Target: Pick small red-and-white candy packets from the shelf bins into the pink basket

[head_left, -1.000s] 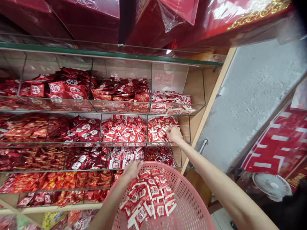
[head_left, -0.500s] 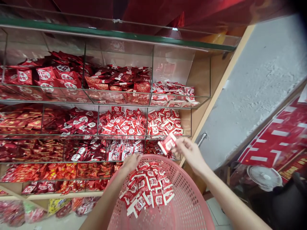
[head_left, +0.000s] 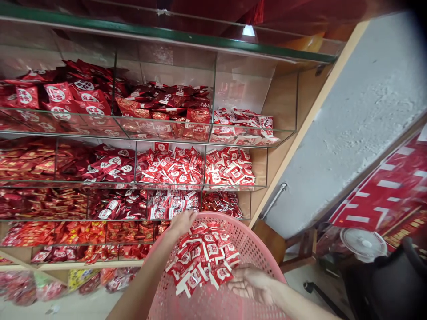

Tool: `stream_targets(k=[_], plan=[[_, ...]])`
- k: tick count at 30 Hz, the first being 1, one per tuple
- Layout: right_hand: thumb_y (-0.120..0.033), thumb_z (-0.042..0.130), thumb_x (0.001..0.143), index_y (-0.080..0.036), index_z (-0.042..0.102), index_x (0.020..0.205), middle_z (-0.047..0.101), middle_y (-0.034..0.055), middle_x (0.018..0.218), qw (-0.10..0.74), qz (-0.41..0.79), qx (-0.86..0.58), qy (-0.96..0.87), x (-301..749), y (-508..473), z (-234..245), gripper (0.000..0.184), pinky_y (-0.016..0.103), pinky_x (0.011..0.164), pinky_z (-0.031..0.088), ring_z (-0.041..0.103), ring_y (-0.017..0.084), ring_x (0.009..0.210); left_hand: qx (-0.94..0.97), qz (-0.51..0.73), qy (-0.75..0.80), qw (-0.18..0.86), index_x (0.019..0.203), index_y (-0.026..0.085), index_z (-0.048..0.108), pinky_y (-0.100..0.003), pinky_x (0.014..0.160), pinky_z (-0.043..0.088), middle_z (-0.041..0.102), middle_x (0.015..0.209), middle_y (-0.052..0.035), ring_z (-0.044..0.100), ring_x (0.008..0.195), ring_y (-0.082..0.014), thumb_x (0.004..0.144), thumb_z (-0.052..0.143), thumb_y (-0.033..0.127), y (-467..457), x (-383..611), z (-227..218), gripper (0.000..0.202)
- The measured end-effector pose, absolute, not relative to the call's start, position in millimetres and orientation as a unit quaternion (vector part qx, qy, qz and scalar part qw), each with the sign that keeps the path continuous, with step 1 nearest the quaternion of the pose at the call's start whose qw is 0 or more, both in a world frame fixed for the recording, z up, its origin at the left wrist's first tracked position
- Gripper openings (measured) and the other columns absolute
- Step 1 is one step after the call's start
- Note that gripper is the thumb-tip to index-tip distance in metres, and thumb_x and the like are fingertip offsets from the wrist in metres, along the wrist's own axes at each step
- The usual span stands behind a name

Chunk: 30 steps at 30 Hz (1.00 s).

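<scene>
A pink perforated plastic basket [head_left: 267,249] fills the lower middle, with a heap of small red and white candy packets [head_left: 208,251] inside. My left hand [head_left: 183,223] is closed over its far left rim. Inside the basket, at the right of the heap, my right hand [head_left: 250,283] is open, palm turned partly up and fingers stretched toward the packets. The fingertips are beside the nearest packet; whether they touch it I cannot tell. Similar red and white packets [head_left: 230,166] lie in a glass-fronted compartment beyond the basket.
Tiered glass-divided shelves [head_left: 173,184] hold many red packets. Clear bags [head_left: 20,284] of packets stand on the floor at lower left. To the right are a grey wall [head_left: 360,111], a wooden stool [head_left: 300,253], a white fan [head_left: 363,244] and a black chair [head_left: 390,284].
My right hand has come down from in front of the shelves into the basket, and the packet it held is out of its fingers. My left hand stays on the rim.
</scene>
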State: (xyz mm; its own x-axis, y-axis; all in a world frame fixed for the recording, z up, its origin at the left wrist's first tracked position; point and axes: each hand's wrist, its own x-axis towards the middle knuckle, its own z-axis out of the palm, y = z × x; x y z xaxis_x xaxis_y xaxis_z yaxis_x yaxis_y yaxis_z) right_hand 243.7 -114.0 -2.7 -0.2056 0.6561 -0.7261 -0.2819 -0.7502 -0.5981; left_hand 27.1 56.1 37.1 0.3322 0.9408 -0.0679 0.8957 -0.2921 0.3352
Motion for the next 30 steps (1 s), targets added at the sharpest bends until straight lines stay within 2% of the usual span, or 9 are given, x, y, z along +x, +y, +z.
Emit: stream_targets(k=[3, 7, 11, 14, 18, 21, 24, 27, 30], plan=[[-0.013, 0.050, 0.075, -0.013, 0.051, 0.074, 0.064, 0.0078, 0.068, 0.306, 0.769, -0.541, -0.149, 237, -111, -6, 0.002, 0.023, 0.072, 0.051, 0.065, 0.014, 0.069, 0.801, 0.074, 0.572, 0.158, 0.093, 0.024, 0.058, -0.027, 0.068, 0.040, 0.066, 0.089, -0.0043, 0.060, 0.083, -0.0202, 0.086, 0.021, 0.052, 56, 27, 37, 0.046], [-0.009, 0.044, 0.076, -0.013, 0.050, 0.071, 0.064, 0.0086, 0.066, 0.306, 0.749, -0.574, -0.122, 227, -105, -12, 0.008, 0.024, 0.073, 0.051, 0.065, 0.014, 0.067, 0.802, 0.075, 0.570, 0.161, 0.090, 0.023, 0.057, -0.027, 0.065, 0.040, 0.066, 0.086, -0.0043, 0.060, 0.080, -0.0198, 0.086, 0.021, 0.051, 55, 27, 39, 0.046], [-0.007, 0.043, 0.076, -0.013, 0.048, 0.067, 0.063, 0.0093, 0.069, 0.350, 0.735, -0.572, -0.100, 224, -104, -15, 0.011, 0.026, 0.078, 0.050, 0.065, 0.014, 0.068, 0.803, 0.072, 0.570, 0.159, 0.090, 0.022, 0.058, -0.027, 0.065, 0.040, 0.066, 0.086, -0.0049, 0.060, 0.081, -0.0196, 0.086, 0.022, 0.050, 55, 27, 40, 0.046], [-0.006, 0.045, 0.074, -0.012, 0.049, 0.067, 0.064, 0.0100, 0.071, 0.347, 0.744, -0.561, -0.110, 224, -105, -12, 0.010, 0.026, 0.079, 0.049, 0.065, 0.014, 0.069, 0.802, 0.071, 0.571, 0.160, 0.090, 0.022, 0.058, -0.027, 0.065, 0.040, 0.066, 0.086, -0.0046, 0.060, 0.080, -0.0196, 0.086, 0.021, 0.050, 55, 28, 40, 0.046], [-0.011, 0.050, 0.073, -0.012, 0.052, 0.070, 0.065, 0.0094, 0.072, 0.304, 0.752, -0.565, -0.147, 225, -108, -7, 0.003, 0.025, 0.076, 0.050, 0.065, 0.014, 0.070, 0.799, 0.072, 0.574, 0.164, 0.089, 0.022, 0.058, -0.027, 0.064, 0.040, 0.066, 0.083, -0.0040, 0.060, 0.076, -0.0185, 0.087, 0.021, 0.049, 56, 29, 40, 0.045], [-0.015, 0.050, 0.073, -0.012, 0.052, 0.069, 0.064, 0.0091, 0.069, 0.264, 0.751, -0.581, -0.169, 227, -110, -6, 0.006, 0.024, 0.072, 0.050, 0.065, 0.013, 0.068, 0.797, 0.073, 0.575, 0.168, 0.088, 0.022, 0.057, -0.027, 0.062, 0.040, 0.066, 0.080, -0.0034, 0.060, 0.073, -0.0183, 0.087, 0.021, 0.050, 56, 29, 40, 0.046], [-0.018, 0.051, 0.071, -0.014, 0.051, 0.071, 0.063, 0.0054, 0.065, 0.232, 0.726, -0.606, -0.225, 231, -114, -8, 0.004, 0.023, 0.065, 0.050, 0.064, 0.013, 0.062, 0.802, 0.074, 0.570, 0.160, 0.087, 0.023, 0.057, -0.028, 0.063, 0.040, 0.066, 0.081, -0.0033, 0.060, 0.075, -0.0191, 0.086, 0.022, 0.050, 55, 29, 41, 0.045], [-0.017, 0.050, 0.067, -0.015, 0.050, 0.065, 0.058, 0.0007, 0.056, 0.145, 0.675, -0.625, -0.364, 232, -119, -9, 0.003, 0.022, 0.052, 0.046, 0.057, 0.010, 0.049, 0.800, 0.072, 0.572, 0.166, 0.087, 0.022, 0.058, -0.027, 0.063, 0.041, 0.065, 0.081, -0.0034, 0.060, 0.074, -0.0187, 0.087, 0.022, 0.050, 55, 29, 42, 0.045], [-0.014, 0.050, 0.062, -0.014, 0.048, 0.050, 0.047, -0.0038, 0.046, 0.044, 0.554, -0.590, -0.586, 226, -124, -4, 0.013, 0.019, 0.047, 0.038, 0.047, 0.008, 0.046, 0.795, 0.073, 0.577, 0.174, 0.087, 0.021, 0.058, -0.026, 0.063, 0.041, 0.065, 0.081, -0.0034, 0.059, 0.074, -0.0175, 0.087, 0.021, 0.049, 54, 30, 43, 0.046]])
